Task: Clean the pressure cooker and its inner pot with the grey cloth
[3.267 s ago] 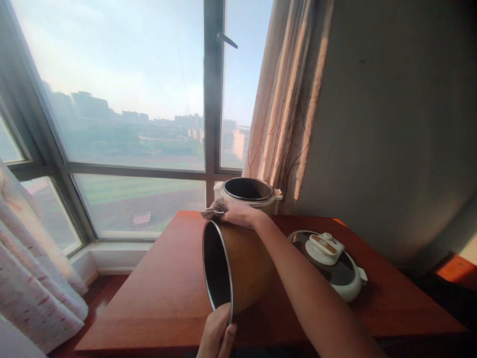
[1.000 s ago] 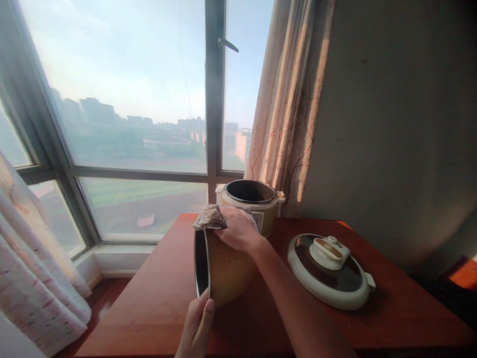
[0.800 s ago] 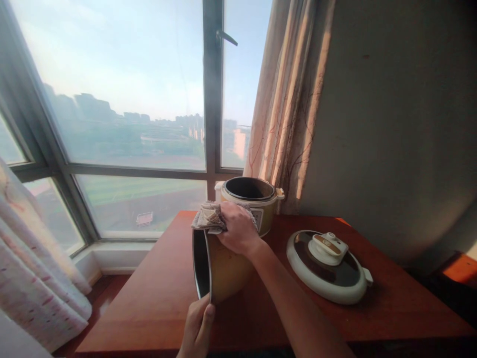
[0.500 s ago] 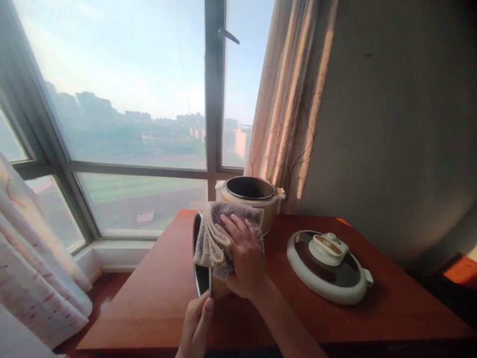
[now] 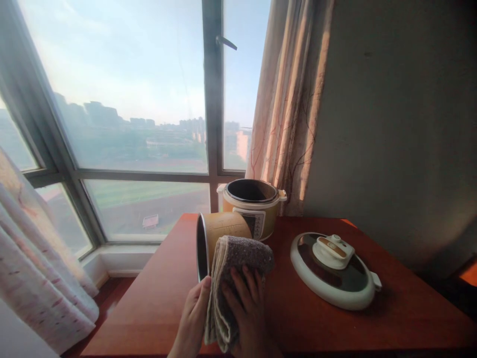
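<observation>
A gold inner pot (image 5: pixel 222 231) with a dark inside lies on its side on the wooden table (image 5: pixel 316 323), its mouth facing left. My left hand (image 5: pixel 191 318) grips its rim at the near side. My right hand (image 5: pixel 248 311) presses a grey folded cloth (image 5: pixel 234 278) flat against the pot's near outer wall. Behind the pot stands the open cooker body (image 5: pixel 251 206), cream and gold, with a control panel on its front.
The cooker's white round lid (image 5: pixel 333 271) lies flat on the table to the right. A large window (image 5: pixel 122 109) fills the back, with a patterned curtain (image 5: pixel 286 99) at its right. Another curtain (image 5: pixel 33 258) hangs at lower left. A grey wall is on the right.
My right hand slid the cloth from the pot's top down over its near side. My left hand kept its hold on the rim.
</observation>
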`<act>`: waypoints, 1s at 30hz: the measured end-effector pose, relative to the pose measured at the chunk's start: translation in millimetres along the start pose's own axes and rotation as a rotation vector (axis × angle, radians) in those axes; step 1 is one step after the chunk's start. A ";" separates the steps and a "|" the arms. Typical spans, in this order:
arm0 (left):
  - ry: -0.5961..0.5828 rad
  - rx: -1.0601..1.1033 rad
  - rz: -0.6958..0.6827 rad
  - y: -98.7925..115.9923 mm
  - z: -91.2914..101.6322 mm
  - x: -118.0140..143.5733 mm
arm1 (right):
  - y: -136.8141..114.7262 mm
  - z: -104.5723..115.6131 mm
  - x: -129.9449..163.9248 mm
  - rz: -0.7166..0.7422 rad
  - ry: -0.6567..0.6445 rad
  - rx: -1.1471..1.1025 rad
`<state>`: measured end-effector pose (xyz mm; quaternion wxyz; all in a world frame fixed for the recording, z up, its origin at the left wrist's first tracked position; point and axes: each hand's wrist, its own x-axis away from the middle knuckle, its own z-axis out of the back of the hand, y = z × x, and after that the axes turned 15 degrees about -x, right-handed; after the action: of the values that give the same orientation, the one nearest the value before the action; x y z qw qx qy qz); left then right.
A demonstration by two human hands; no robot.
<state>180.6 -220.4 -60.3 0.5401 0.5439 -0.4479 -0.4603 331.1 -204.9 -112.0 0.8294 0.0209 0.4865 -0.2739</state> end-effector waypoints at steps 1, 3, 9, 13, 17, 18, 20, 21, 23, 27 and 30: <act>0.020 -0.007 0.010 1.0 -0.3 1.4 | -1.1 8.5 -10.4 0.005 0.001 0.003; 0.091 -0.034 0.017 0.9 0.4 3.6 | -3.3 27.0 -35.6 0.004 -0.029 -0.007; 0.109 -0.210 -0.007 2.5 0.2 12.4 | -2.5 69.0 -137.9 -0.207 -0.175 -0.169; 0.198 -0.266 0.074 3.5 0.2 15.9 | 7.8 73.8 -195.9 -0.377 -0.340 -0.160; 0.177 -0.254 0.001 -5.0 7.3 7.5 | 17.5 66.3 -221.0 -0.475 -0.485 -0.119; 0.147 -0.250 -0.036 -8.2 9.2 4.9 | 19.1 64.2 -222.9 -0.485 -0.496 -0.110; 0.111 -0.254 -0.105 -17.0 12.6 1.4 | 20.9 60.9 -224.1 -0.490 -0.493 -0.097; 0.127 -0.266 -0.128 -23.0 14.1 0.9 | 21.3 59.9 -224.0 -0.482 -0.488 -0.094; 0.198 -0.316 -0.148 -38.7 17.4 2.3 | 21.6 58.7 -223.6 -0.463 -0.473 -0.089; 0.208 -0.465 -0.230 -74.8 26.4 9.3 | 22.1 57.2 -223.6 -0.458 -0.451 -0.079; 0.180 -0.537 -0.334 -90.2 31.3 11.6 | 22.6 56.1 -223.3 -0.457 -0.447 -0.077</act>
<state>151.0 -235.9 -150.4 0.6186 0.4865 -0.1659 -0.5943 302.4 -105.7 95.1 0.8329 -0.1809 0.2946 -0.4323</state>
